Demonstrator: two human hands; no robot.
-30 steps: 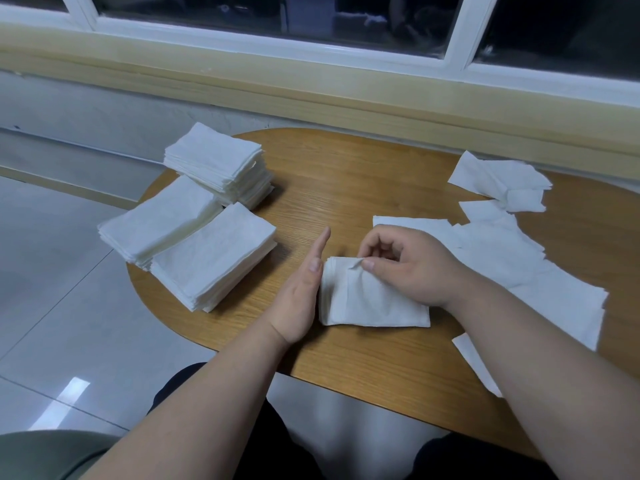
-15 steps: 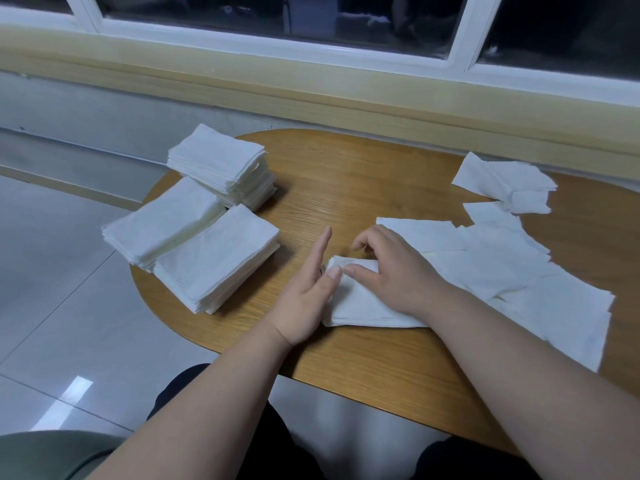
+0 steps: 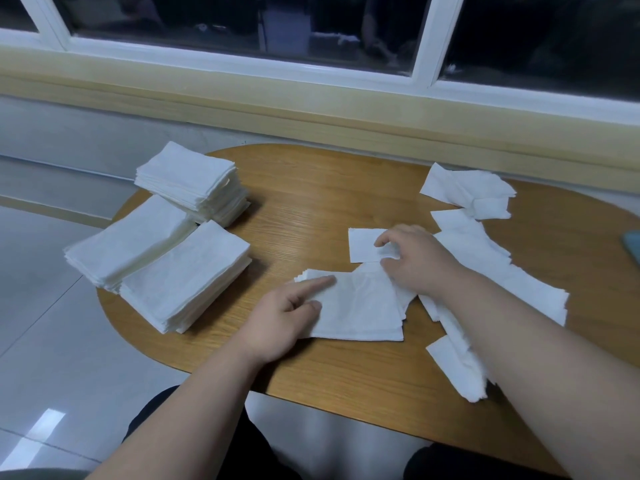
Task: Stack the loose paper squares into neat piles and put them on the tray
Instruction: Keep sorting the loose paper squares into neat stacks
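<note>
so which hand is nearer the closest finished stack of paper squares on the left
Left. The left hand rests on the small pile, just right of that stack; the right hand is farther right, pinching a loose square.

Bare arms and hands, dark clothes at the lap.
The left forearm [image 3: 180, 417] and right forearm [image 3: 554, 358] are uncovered along all of their visible length, full and smooth in outline, broad where they meet the picture's lower edge and narrower at the wrists. The left hand [image 3: 280, 317] and right hand [image 3: 415, 261] are bare, with rounded knuckles and thick fingers; the nails are too blurred to tell. Plain black cloth [image 3: 270, 452], matt and unpatterned, covers both thighs.
</note>
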